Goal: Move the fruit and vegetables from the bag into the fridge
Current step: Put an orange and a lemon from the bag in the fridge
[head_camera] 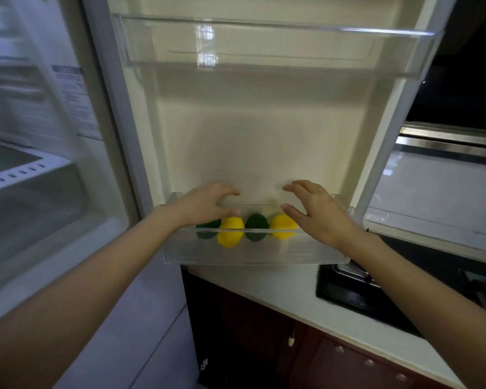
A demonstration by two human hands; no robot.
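Observation:
The fridge door stands open, and its lower clear door bin point(258, 252) holds a row of fruit: a dark green one point(208, 224) at the left, a yellow lemon point(230, 231), a second dark green one point(256, 227) and a second yellow lemon point(282, 226). My left hand point(205, 202) hovers over the left end of the row with fingers loosely curved and holds nothing. Over the right end, my right hand point(317, 213) is held with fingers spread and is also empty. The bag is not in view.
An empty upper clear door bin point(264, 43) sits above. The fridge interior with a white shelf point(20, 175) is at the left. A white countertop point(278, 290) and a black stove point(362, 296) lie below right, above dark red cabinets point(292, 346).

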